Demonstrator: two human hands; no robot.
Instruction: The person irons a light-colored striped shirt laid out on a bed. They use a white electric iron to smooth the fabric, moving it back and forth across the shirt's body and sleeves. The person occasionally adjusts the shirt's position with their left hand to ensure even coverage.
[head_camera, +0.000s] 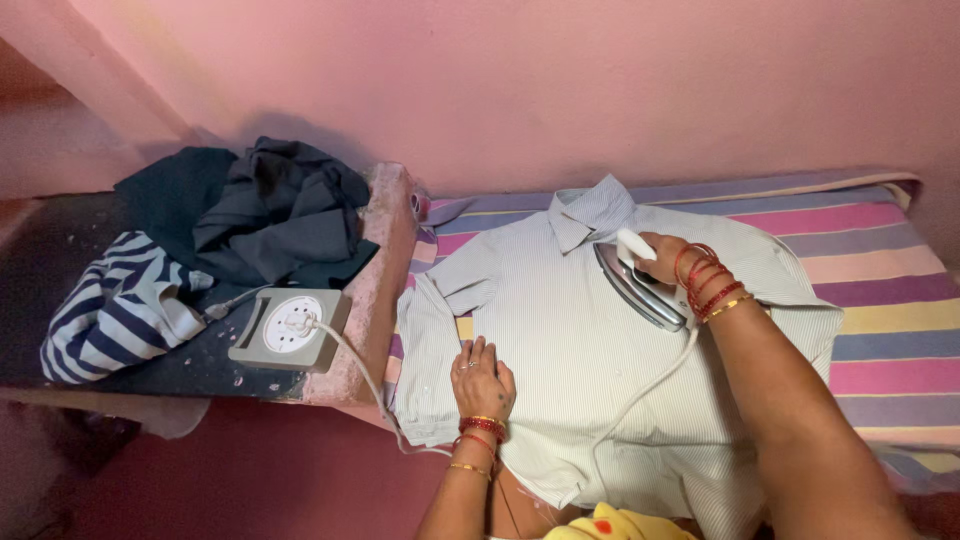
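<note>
- Gripping the iron (640, 288), her right hand (662, 258) is closed round its handle, near the shirt (560, 350) collar.
- Left hand (482, 380) lies flat, fingers spread, on the shirt's left side.
- Socket box (290, 328) sits left of the shirt.

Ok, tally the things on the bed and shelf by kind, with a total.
Shirt being ironed: 1
Iron: 1
Dark clothes: 1 heap, count unclear
Striped cloth: 1
Socket box: 1
Bedsheet: 1
Total: 6
</note>
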